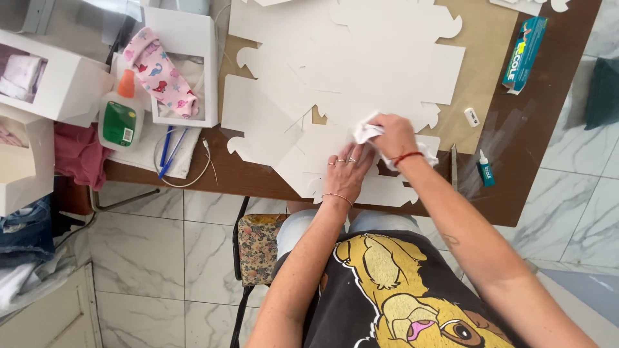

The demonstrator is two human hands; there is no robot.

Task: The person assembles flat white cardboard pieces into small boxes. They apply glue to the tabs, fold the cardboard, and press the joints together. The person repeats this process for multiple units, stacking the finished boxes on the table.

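White card: flat die-cut box blanks (361, 64) lie overlapped across the brown table (535, 148), from the far edge to the near edge in the head view.
Nearest blank: one white blank (303, 151) lies flat under both hands, its long axis running left to right along the near table edge, tabs jutting toward the near side.
Left hand: left hand (348, 171) is spread flat, palm down, fingers pointing far and slightly right, pressing on the nearest blank; it grips nothing.
Right hand: right hand (394, 134) is clenched around a crumpled white cloth (367, 132), which sticks out to the left of the fist and touches the card; more of the cloth shows right of the wrist.
Glue bottle: a white glue bottle (121, 116) with green label and orange cap stands at the left, cap pointing far, well apart from the hands.
Small tube: a small tube (485, 169) lies right of the hands, near the table's near edge, nozzle pointing far.
Teal carton: a teal carton (524, 55) lies at the far right, long axis near to far.
Window boxes: white window boxes (184, 64) sit at the far left, one holding pink patterned fabric (160, 72).
Pens: blue pens (169, 149) lie near the glue bottle.
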